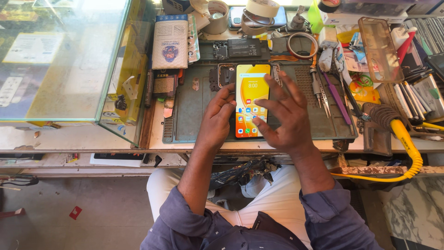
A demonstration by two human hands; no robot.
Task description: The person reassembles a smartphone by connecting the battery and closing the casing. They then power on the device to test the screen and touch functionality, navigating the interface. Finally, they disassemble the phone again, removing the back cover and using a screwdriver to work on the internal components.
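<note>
A lit phone (250, 99) lies on the grey mat (194, 115). The left hand (216, 119) steadies its left edge; the right hand (283, 116), fingers spread, touches the screen. Tweezers (320, 92) lie near, right of the phone.

Under my left hand (217, 118) and right hand (283, 121) the phone (249, 99) shows a glossy, smooth glass face. It lies on a matt grey rubbery mat (194, 115) with ribbed edges. The tweezers (320, 92) beside it are bare shiny metal. The glass case (64, 60) is clear and reflective. The tape rolls (261, 9) look papery and dull. My sleeves are soft blue cloth.
</note>
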